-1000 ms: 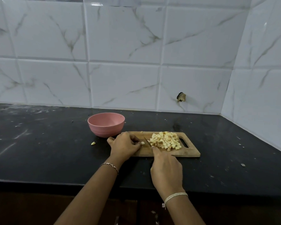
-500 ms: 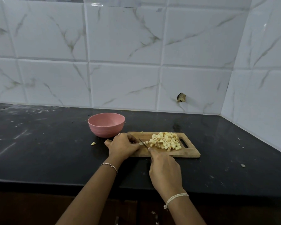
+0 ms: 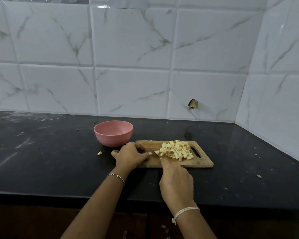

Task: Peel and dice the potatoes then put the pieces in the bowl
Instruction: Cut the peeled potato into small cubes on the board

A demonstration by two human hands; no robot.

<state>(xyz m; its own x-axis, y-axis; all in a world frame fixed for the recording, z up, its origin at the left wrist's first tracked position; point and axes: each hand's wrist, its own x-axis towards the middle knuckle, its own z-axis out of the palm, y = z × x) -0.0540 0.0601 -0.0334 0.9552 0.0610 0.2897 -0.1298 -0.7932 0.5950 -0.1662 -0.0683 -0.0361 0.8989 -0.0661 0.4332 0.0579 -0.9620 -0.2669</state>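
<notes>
The cutting board (image 3: 199, 162) is a flat rectangle of pale-brown wood with rounded corners and a slot handle cut through its right end. It lies near the front edge of a glossy black countertop (image 3: 50, 169) that is smeared with whitish streaks and dotted with crumbs. The countertop runs into a right-hand corner where two walls of white, grey-veined, marble-look tile (image 3: 133, 40) meet; one tile has a rough chipped hole (image 3: 193, 104).

Just beyond the board's back-left corner stands a round, matt pink bowl (image 3: 113, 135) with faint ribs low on its wall. The diced potato (image 3: 176, 150) is heaped on the board's right half, as small pale-yellow cubes, some with browner faces. One stray bit (image 3: 99, 153) lies on the countertop left of the board.

The left hand (image 3: 129, 156), fingers curled, pinches a small potato piece (image 3: 150, 153) at the board's left end. The right hand (image 3: 176, 183) is wrapped round the handle of a knife (image 3: 154, 152) (the handle itself is hidden under the palm), its thin blade angled between that piece and the heap. A fine chain bracelet (image 3: 116, 175) circles the left wrist, and pale thread (image 3: 186, 210) the right.
</notes>
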